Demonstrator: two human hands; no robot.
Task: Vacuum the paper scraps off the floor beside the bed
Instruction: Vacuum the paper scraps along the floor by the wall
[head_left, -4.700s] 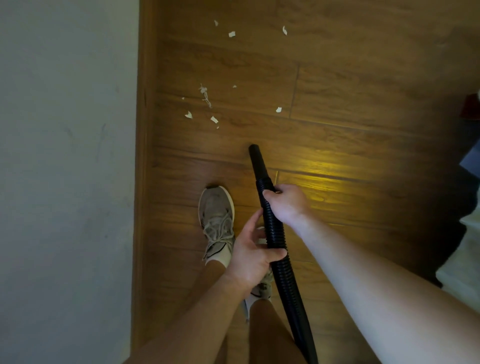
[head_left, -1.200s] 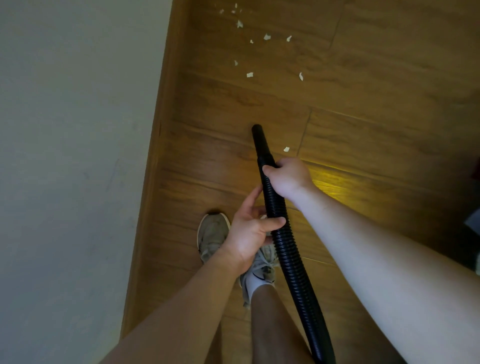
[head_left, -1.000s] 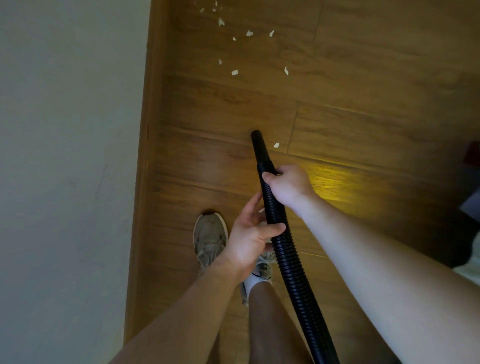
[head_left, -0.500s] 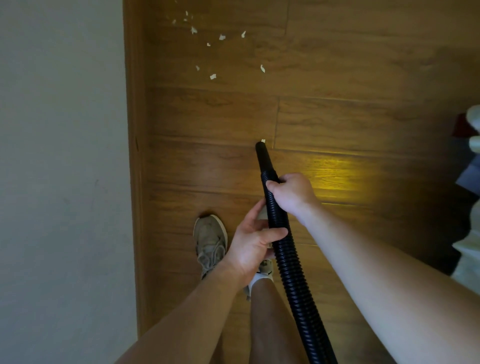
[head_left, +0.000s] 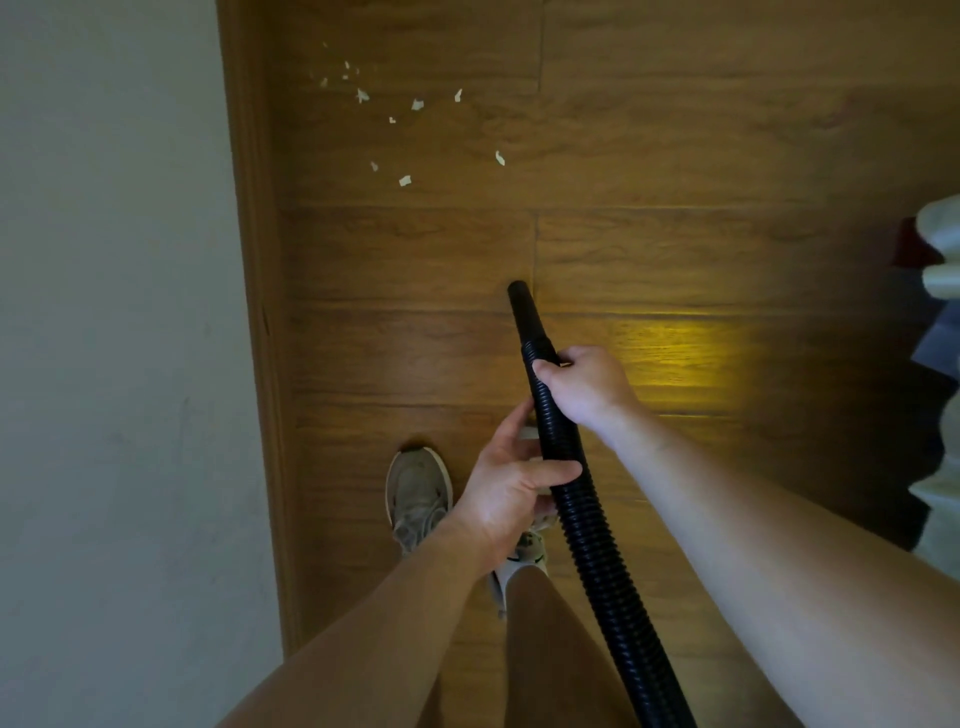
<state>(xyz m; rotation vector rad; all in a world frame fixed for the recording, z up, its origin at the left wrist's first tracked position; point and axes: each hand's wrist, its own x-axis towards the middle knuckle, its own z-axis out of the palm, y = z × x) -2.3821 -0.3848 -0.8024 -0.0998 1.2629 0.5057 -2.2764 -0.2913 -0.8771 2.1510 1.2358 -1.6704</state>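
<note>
Right hand (head_left: 587, 387), left hand (head_left: 514, 483) curled round hose (head_left: 587, 519), right leading; scraps (head_left: 405, 180) ahead-left of nozzle (head_left: 521, 301), well apart.

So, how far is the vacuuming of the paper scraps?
Done: the floor right around the nozzle shows only bare wood. In hand: the right hand and left hand both hold the black hose. Left: a scatter of paper scraps lies ahead, near the skirting board.

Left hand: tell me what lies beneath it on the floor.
A light shoe shows below the left hand, which grips the black hose. Most of that shoe is covered.
</note>
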